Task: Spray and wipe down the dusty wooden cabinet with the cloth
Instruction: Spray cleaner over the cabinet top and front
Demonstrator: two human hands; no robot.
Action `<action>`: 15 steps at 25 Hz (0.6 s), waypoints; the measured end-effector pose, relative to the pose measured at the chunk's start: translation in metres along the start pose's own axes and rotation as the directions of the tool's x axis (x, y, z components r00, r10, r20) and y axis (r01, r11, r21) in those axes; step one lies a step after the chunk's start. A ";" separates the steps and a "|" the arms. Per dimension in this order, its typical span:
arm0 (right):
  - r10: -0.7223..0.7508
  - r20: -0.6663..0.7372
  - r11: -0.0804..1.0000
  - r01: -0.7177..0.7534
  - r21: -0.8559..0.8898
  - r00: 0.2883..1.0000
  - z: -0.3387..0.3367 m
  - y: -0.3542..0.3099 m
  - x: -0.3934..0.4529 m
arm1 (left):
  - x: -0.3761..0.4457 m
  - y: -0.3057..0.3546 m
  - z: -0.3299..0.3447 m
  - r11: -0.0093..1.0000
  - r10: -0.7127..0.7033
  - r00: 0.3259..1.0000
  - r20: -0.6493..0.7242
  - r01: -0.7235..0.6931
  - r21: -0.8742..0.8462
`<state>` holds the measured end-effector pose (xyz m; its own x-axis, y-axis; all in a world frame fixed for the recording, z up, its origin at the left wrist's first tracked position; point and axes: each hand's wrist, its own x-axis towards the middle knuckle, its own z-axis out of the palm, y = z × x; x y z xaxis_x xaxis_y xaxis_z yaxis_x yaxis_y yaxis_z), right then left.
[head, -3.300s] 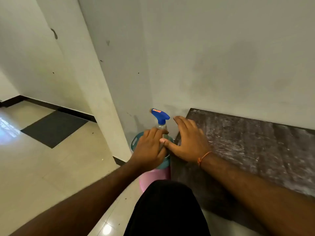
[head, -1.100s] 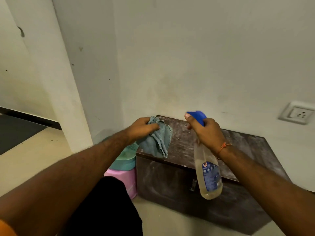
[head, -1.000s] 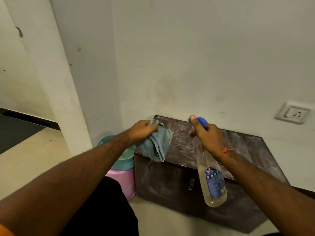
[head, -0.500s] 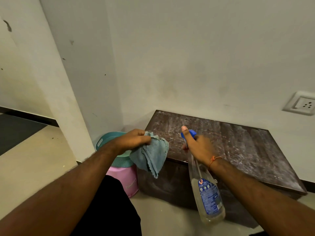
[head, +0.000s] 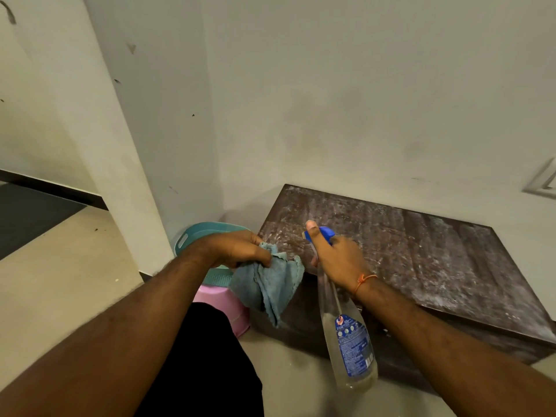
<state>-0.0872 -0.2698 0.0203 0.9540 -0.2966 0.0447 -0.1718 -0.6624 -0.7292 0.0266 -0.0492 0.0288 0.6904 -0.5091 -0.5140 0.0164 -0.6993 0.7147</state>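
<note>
Above cabinet (head: 406, 260) edge, left fingers (head: 255, 255) clutching cloth (head: 267, 284), right fingers (head: 313, 236) gripping spray bottle (head: 349, 341)

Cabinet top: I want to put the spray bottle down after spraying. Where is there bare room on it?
The whole dusty cabinet top is bare, from the wall edge to the front edge. Only its near-left corner is crowded, where the right hand with the spray bottle and the left hand with the cloth hover.

My two forearms are bare, no sleeves showing. Behind the fingers of my right hand (head: 337, 255), an orange thread bracelet (head: 364, 279) circles the wrist, knotted with a short loose end. My left hand (head: 237, 248) wears nothing. Black clothing (head: 207, 365) covers my leg below.
</note>
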 end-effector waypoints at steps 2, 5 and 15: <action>-0.006 -0.007 1.000 0.006 0.004 1.000 0.004 -0.004 0.002 | 0.000 0.000 0.000 1.000 0.009 1.000 -0.008 -0.009 -0.012; -0.004 0.011 1.000 0.004 0.012 1.000 0.005 -0.008 0.003 | 0.000 -0.002 -0.002 1.000 0.017 1.000 0.010 -0.017 -0.007; -0.071 0.061 0.995 0.075 -0.064 0.996 0.010 0.001 -0.008 | 0.005 -0.003 0.000 0.999 0.031 0.998 0.053 -0.030 -0.021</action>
<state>-0.0923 -0.2609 0.0127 0.9769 -0.2065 0.0543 -0.1155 -0.7252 -0.6788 0.0298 -0.0496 0.0247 0.6516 -0.5562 -0.5158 0.0113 -0.6728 0.7397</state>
